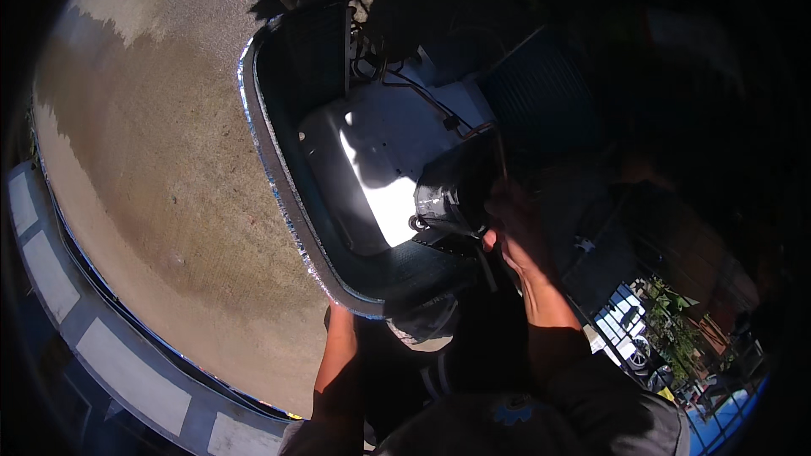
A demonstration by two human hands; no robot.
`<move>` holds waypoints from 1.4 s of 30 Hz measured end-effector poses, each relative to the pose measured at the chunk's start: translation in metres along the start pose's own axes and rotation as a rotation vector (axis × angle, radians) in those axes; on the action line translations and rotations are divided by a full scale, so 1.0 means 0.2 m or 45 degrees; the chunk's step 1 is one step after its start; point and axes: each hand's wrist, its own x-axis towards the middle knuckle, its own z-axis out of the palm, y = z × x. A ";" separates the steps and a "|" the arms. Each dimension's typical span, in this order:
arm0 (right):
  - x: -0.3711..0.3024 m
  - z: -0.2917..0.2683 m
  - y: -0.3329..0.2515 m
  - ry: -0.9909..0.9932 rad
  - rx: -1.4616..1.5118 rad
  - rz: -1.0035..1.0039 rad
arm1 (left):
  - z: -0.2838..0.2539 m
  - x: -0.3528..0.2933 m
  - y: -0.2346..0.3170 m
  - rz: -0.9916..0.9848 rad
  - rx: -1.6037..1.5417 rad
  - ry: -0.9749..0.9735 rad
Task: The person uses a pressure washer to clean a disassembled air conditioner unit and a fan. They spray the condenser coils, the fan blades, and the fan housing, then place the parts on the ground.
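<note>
A bent condenser coil (291, 194) with a metal-edged rim curves around a white base panel (384, 148) of what looks like an air-conditioner unit. On the panel's near right side is a black, cylindrical compressor (443, 194), tilted. Thin copper pipes (422, 93) run above it. My right hand (513, 215) is at the compressor's right side, fingers curled in deep shadow. A thin rod or pipe rises beside these fingers; what they grip is unclear. At the coil's near lower edge is my left hand (340, 314), its fingers hidden behind the rim.
Sunlit concrete ground (186, 143) spreads to the left, bordered by a low wall with pale panels (135, 376). A dark metal fence (629, 321) and potted plants (672, 321) stand at the lower right. Deep shadow covers the right side.
</note>
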 end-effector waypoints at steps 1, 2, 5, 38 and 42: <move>0.06 -0.04 -0.06 0.000 0.022 -0.061 | 0.11 0.03 -0.05 -0.008 -0.009 -0.029; 0.10 -0.11 -0.11 0.075 -0.012 -0.108 | 0.21 0.05 -0.11 -0.014 -0.010 -0.057; 0.24 -0.35 -0.28 0.187 -0.052 -0.080 | 0.53 0.19 -0.39 -0.037 0.009 -0.128; 0.08 -2.30 1.07 1.126 -0.163 -0.420 | 1.86 0.28 -1.40 0.340 2.019 -0.858; 0.13 -2.42 1.12 1.210 -0.448 -0.308 | 1.92 0.33 -1.64 0.509 2.204 -0.988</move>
